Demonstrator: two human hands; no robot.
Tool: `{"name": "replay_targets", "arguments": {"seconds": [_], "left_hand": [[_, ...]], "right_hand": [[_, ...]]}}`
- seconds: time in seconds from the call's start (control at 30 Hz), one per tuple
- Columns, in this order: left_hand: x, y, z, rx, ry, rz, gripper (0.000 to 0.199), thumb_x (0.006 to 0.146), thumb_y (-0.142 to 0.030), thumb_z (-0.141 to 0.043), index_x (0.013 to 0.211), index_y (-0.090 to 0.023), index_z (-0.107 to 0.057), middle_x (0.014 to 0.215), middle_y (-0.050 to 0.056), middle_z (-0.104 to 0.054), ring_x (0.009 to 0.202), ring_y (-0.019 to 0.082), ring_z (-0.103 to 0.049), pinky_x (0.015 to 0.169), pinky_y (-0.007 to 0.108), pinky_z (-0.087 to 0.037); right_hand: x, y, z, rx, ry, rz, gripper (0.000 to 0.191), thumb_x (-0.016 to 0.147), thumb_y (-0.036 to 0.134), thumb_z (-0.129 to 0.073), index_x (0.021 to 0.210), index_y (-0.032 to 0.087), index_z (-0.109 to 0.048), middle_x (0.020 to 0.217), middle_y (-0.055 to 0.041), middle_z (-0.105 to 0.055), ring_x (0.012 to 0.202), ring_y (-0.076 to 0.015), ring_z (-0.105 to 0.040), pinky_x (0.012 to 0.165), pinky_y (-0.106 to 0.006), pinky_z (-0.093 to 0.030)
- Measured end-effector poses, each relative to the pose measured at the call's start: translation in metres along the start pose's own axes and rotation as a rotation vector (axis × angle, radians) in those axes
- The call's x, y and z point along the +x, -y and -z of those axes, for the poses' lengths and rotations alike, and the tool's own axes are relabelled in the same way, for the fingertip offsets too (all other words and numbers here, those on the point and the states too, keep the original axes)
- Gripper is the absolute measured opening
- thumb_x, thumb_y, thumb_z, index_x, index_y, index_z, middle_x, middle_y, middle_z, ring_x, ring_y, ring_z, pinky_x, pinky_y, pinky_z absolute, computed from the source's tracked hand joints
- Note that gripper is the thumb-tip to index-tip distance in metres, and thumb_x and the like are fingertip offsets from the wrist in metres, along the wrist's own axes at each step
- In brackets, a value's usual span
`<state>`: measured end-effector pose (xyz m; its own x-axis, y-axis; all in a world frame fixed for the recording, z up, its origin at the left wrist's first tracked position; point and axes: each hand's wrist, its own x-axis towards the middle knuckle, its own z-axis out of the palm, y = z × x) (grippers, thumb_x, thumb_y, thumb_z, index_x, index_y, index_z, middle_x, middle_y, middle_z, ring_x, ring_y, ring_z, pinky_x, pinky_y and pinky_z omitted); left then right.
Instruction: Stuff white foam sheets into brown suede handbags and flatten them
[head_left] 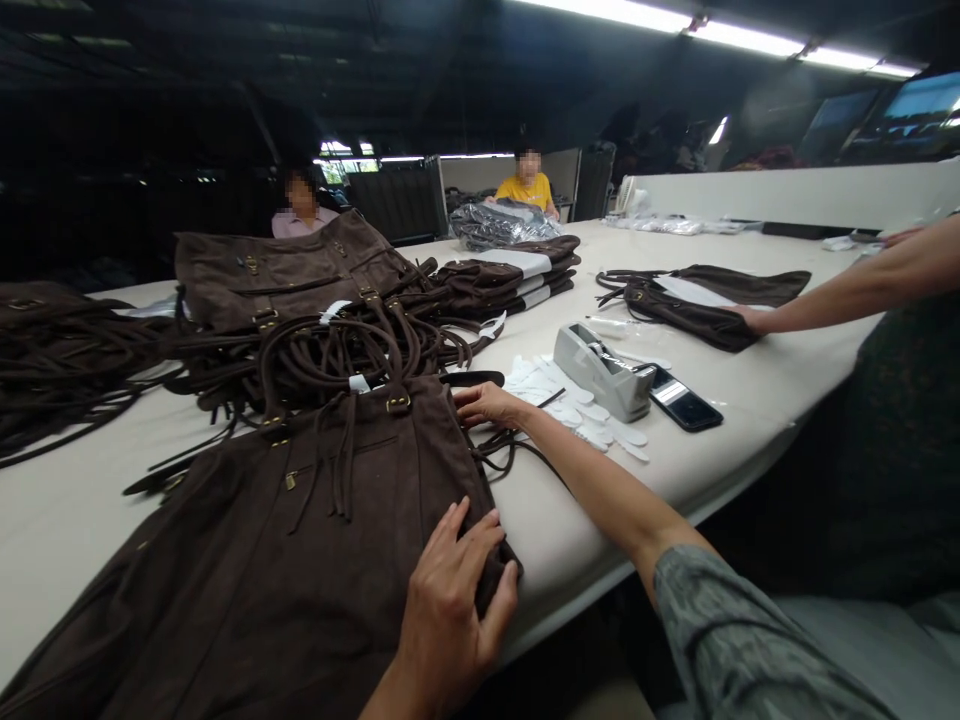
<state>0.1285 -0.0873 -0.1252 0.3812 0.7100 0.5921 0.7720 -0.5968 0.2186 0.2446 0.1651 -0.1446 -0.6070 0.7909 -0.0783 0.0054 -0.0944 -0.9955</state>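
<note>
A large dark brown handbag (pixel 247 560) lies flat on the table in front of me, with brass fittings, a short zip and hanging tassels. My left hand (pixel 454 590) rests on its near right edge, fingers stretched and thumb apart. At the bag's upper right corner, my right hand (pixel 491 405) has its fingers closed on the edge, beside thin dark cords; the fingertips are partly hidden. Just beyond the bag are looped handles (pixel 330 360) with small white wraps, below another brown bag (pixel 292 270) on a pile.
Right of my hands are white paper tags (pixel 592 415), a grey tape dispenser (pixel 600 375) and a phone (pixel 684 398). Folded bags (pixel 517 275) are stacked behind. A co-worker's arm (pixel 840 285) reaches to another bag (pixel 712 300) at right. Two people sit across the table.
</note>
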Motion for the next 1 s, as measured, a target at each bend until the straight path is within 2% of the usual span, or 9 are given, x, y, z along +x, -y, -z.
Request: {"name": "replay_targets", "arguments": {"seconds": [0.07, 0.17, 0.53, 0.63, 0.77, 0.83, 0.9, 0.93, 1.0], "left_hand": [[-0.001, 0.0, 0.0, -0.01, -0.002, 0.003, 0.031, 0.087, -0.025, -0.056, 0.118, -0.021, -0.056, 0.122, 0.006, -0.068, 0.125, 0.03, -0.057, 0.096, 0.055, -0.057], [-0.002, 0.0, 0.0, -0.023, -0.005, 0.009, 0.033, 0.087, -0.025, -0.056, 0.119, -0.019, -0.057, 0.124, 0.007, -0.068, 0.126, 0.03, -0.056, 0.1, 0.053, -0.055], [-0.004, 0.0, -0.001, -0.069, -0.003, 0.037, 0.036, 0.087, -0.024, -0.058, 0.123, -0.02, -0.055, 0.127, 0.006, -0.066, 0.131, 0.029, -0.051, 0.106, 0.053, -0.05], [-0.004, 0.001, -0.001, -0.077, 0.003, 0.035, 0.037, 0.087, -0.023, -0.058, 0.123, -0.02, -0.055, 0.128, 0.006, -0.065, 0.132, 0.028, -0.05, 0.107, 0.052, -0.049], [-0.001, 0.001, -0.001, -0.105, 0.023, 0.046, 0.033, 0.088, -0.024, -0.057, 0.121, -0.019, -0.058, 0.127, 0.006, -0.066, 0.133, 0.028, -0.049, 0.111, 0.053, -0.045], [0.0, 0.0, 0.001, -0.118, 0.053, 0.057, 0.032, 0.089, -0.025, -0.056, 0.12, -0.019, -0.059, 0.127, 0.006, -0.066, 0.133, 0.028, -0.049, 0.113, 0.054, -0.042], [0.001, 0.0, 0.004, -0.133, 0.096, 0.071, 0.033, 0.091, -0.027, -0.056, 0.122, -0.018, -0.058, 0.129, 0.007, -0.064, 0.135, 0.028, -0.046, 0.116, 0.054, -0.039], [0.001, -0.001, 0.005, -0.14, 0.116, 0.077, 0.034, 0.091, -0.028, -0.056, 0.124, -0.018, -0.057, 0.131, 0.007, -0.063, 0.137, 0.027, -0.044, 0.117, 0.053, -0.037], [0.0, -0.001, 0.008, -0.149, 0.145, 0.084, 0.038, 0.092, -0.029, -0.055, 0.128, -0.017, -0.055, 0.135, 0.007, -0.06, 0.14, 0.026, -0.04, 0.119, 0.051, -0.035]], "right_hand": [[-0.003, -0.001, 0.001, 0.027, 0.029, 0.004, 0.031, 0.063, 0.012, -0.071, 0.094, 0.015, -0.075, 0.09, -0.0043, -0.073, 0.078, -0.0131, -0.068, 0.075, -0.025, -0.058], [-0.003, -0.002, -0.002, 0.027, 0.014, 0.029, 0.033, 0.063, 0.015, -0.073, 0.096, 0.014, -0.074, 0.09, -0.0038, -0.073, 0.078, -0.0139, -0.067, 0.073, -0.025, -0.058], [0.005, -0.012, -0.015, -0.131, -0.254, 0.148, 0.021, 0.069, 0.016, -0.063, 0.09, 0.015, -0.068, 0.085, -0.0007, -0.069, 0.068, -0.0131, -0.063, 0.061, -0.023, -0.056], [0.01, -0.008, -0.015, -0.234, -0.35, 0.214, 0.015, 0.069, 0.009, -0.06, 0.08, 0.015, -0.068, 0.078, 0.0006, -0.068, 0.068, -0.0129, -0.062, 0.07, -0.025, -0.056], [0.015, 0.006, -0.016, -0.353, -0.5, 0.282, 0.025, 0.07, 0.001, -0.052, 0.08, 0.015, -0.07, 0.083, -0.002, -0.07, 0.082, -0.015, -0.064, 0.088, -0.028, -0.052], [0.007, 0.017, -0.017, -0.386, -0.542, 0.299, 0.03, 0.071, -0.001, -0.05, 0.087, 0.014, -0.071, 0.096, -0.0053, -0.071, 0.093, -0.0166, -0.064, 0.094, -0.028, -0.05], [-0.014, 0.03, -0.019, -0.425, -0.591, 0.347, 0.034, 0.074, -0.001, -0.049, 0.095, 0.014, -0.072, 0.109, -0.0068, -0.069, 0.104, -0.0174, -0.062, 0.098, -0.028, -0.047], [-0.029, 0.036, -0.021, -0.45, -0.62, 0.388, 0.034, 0.076, 0.0, -0.049, 0.097, 0.014, -0.072, 0.111, -0.0064, -0.069, 0.105, -0.0175, -0.062, 0.099, -0.028, -0.047], [-0.071, 0.044, -0.024, -0.499, -0.649, 0.464, 0.032, 0.079, 0.002, -0.047, 0.094, 0.015, -0.073, 0.101, -0.0047, -0.071, 0.096, -0.0176, -0.065, 0.092, -0.029, -0.05]]}}
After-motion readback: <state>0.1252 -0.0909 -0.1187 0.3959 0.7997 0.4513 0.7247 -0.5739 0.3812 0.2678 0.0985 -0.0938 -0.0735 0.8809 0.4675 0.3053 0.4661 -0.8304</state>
